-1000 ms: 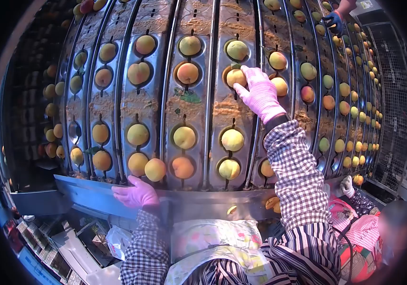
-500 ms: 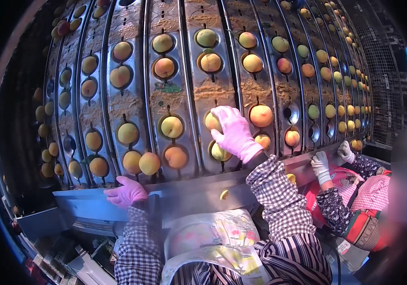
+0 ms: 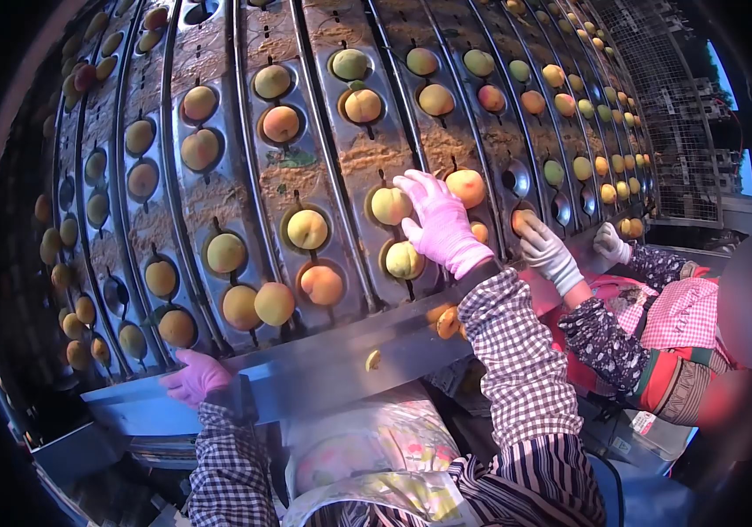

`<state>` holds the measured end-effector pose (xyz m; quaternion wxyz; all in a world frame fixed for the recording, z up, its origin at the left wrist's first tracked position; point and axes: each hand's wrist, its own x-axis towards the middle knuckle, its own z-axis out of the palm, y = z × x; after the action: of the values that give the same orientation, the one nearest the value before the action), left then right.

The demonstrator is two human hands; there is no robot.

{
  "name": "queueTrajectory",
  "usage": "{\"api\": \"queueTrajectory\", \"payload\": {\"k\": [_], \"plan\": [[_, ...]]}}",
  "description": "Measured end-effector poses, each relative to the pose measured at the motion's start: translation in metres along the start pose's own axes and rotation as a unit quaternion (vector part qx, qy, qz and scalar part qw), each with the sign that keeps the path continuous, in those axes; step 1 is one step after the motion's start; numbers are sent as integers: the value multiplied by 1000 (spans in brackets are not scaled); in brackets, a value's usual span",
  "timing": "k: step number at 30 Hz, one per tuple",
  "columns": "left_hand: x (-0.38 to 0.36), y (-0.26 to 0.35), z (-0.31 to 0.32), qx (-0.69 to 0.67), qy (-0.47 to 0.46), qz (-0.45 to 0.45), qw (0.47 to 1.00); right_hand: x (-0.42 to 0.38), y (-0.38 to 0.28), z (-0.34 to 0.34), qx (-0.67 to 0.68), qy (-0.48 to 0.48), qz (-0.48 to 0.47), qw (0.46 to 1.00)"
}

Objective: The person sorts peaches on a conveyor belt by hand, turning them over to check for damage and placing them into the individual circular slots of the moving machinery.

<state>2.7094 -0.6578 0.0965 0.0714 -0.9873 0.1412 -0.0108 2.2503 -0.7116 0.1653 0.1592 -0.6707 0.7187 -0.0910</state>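
Note:
My right hand (image 3: 446, 230), in a pink glove, reaches over the metal tray conveyor (image 3: 323, 184). Its fingers are apart, beside a yellow-green peach (image 3: 391, 205) in a round cup and near an orange peach (image 3: 465, 188). Another greenish peach (image 3: 404, 260) sits in the cup just below. At the lower left, my left hand (image 3: 197, 378), also in a pink glove, rests at the metal ledge (image 3: 305, 360) with fingers spread and nothing in it. Two peaches (image 3: 274, 303) touch each other in the row above the ledge.
A co-worker (image 3: 608, 342) stands on the right; their white-gloved hand (image 3: 551, 255) touches a peach, and their other hand (image 3: 611, 244) is at the conveyor edge. Small fruit pieces (image 3: 373, 360) lie on the ledge. A wire guard (image 3: 657, 105) stands at the far right.
The view has shifted, so the conveyor and peaches appear further left. My right hand has moved off the yellow-green peach to its right. The co-worker's hand has reached onto a peach.

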Motion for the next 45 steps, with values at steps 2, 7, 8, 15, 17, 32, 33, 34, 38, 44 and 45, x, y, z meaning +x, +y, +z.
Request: {"api": "queueTrajectory", "payload": {"k": [2, 7, 8, 15, 17, 32, 33, 34, 38, 44, 45], "plan": [[6, 0, -3, -4, -8, -1, 1000, -2, 10, -19, -20, 49, 74, 996], [15, -6, 1, -11, -14, 6, 1000, -12, 59, -18, -108, 19, 243, 964], [15, -5, 1, -11, -15, 6, 1000, -13, 68, -14, -78, 34, 230, 970], [14, -4, -3, -18, -29, 3, 999, -30, 95, -31, 122, 107, 254, 953], [18, -5, 3, -16, -23, 5, 1000, -53, 105, -23, 237, 163, 311, 906], [17, -2, -2, -8, -36, 4, 999, -99, 49, -6, -111, 40, 234, 965], [17, -1, -2, -10, -38, 3, 999, -98, 51, -4, -98, 33, 249, 963], [15, -1, -3, -4, -40, 1, 999, -97, 54, -3, -86, 27, 263, 960], [16, -3, 2, -15, -33, 5, 999, -89, 60, -7, -94, -11, 274, 957], [10, 1, -4, -13, -39, 6, 999, -71, -29, -18, -22, -31, 211, 977], [10, 1, -7, -16, -39, 4, 999, -70, -42, -14, -32, -70, 188, 979]]}}
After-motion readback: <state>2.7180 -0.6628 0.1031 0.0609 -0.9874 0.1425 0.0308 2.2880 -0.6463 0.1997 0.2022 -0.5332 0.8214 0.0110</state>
